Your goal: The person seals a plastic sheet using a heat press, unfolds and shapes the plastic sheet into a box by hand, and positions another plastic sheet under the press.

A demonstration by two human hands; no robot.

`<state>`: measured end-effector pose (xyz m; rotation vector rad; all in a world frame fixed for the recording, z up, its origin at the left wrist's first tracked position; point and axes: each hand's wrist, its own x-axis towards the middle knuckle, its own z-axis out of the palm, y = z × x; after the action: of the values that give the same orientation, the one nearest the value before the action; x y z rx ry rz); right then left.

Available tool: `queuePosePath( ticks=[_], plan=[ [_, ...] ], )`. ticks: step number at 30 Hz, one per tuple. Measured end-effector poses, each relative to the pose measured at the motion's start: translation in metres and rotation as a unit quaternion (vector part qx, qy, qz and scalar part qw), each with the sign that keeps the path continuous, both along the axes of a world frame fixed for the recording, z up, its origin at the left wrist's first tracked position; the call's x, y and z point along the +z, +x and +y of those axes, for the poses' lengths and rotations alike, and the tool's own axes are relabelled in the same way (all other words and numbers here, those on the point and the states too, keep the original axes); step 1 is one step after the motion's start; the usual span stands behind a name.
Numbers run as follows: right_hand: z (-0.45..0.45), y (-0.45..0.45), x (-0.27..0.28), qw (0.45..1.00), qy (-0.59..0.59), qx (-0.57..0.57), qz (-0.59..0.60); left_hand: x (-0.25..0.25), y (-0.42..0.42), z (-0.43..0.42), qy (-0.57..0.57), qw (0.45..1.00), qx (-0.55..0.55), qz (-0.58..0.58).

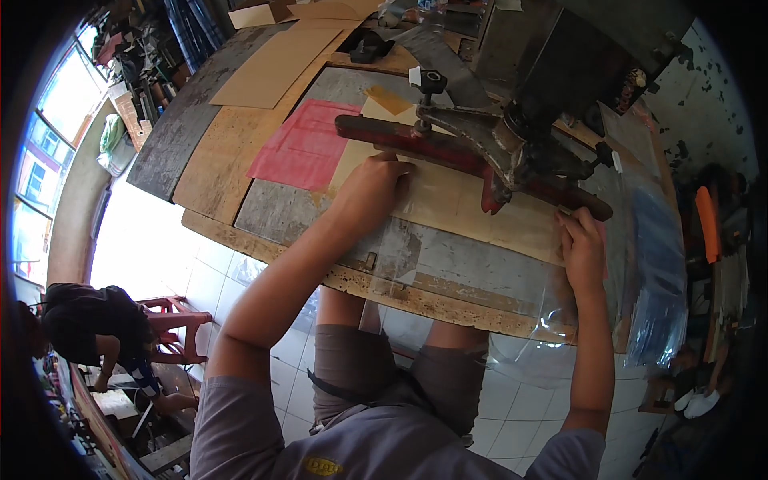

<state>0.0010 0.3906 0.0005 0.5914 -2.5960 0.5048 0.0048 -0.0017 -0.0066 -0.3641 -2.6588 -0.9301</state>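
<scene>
A clear plastic sheet (400, 248) lies over the worktable and hangs past its front edge. My left hand (372, 188) is closed at the sheet's far edge, left of the middle, with its fingertips partly hidden. Near the right end of the press bar, my right hand (582, 240) pinches the same sheet between thumb and fingers. Just beyond both hands runs the long dark-red bar (392, 134) of a press machine (520, 144). Under the sheet is a tan board (456, 200), resting on the grey metal plate (272, 210).
A pink-red sheet (308, 144) lies left of the bar, and brown cardboard (276, 68) farther left. Clear plastic pieces (656, 280) are piled at the table's right side. Another person (100, 328) bends near a red stool (172, 320) at lower left.
</scene>
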Motion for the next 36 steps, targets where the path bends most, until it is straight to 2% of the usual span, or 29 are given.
queuePosePath(
  ticks=[9,15,21,36],
  plan=[
    [0.0002,-0.0009,0.0006,1.000,0.012,0.001,0.012,-0.0055,-0.0034,-0.0018,-0.009,1.000,-0.005,0.023],
    [0.0019,-0.0014,-0.0044,1.000,0.006,0.006,0.004,0.0006,0.0010,-0.0001,-0.010,1.000,0.007,-0.027],
    [0.0009,-0.0004,-0.0003,1.000,0.006,0.000,0.000,-0.0019,-0.0002,-0.0009,0.000,1.000,-0.002,0.013],
    [0.0048,-0.0018,-0.0018,1.000,0.013,-0.004,0.014,-0.0036,-0.0022,-0.0029,0.003,0.999,-0.015,0.030]
  ],
)
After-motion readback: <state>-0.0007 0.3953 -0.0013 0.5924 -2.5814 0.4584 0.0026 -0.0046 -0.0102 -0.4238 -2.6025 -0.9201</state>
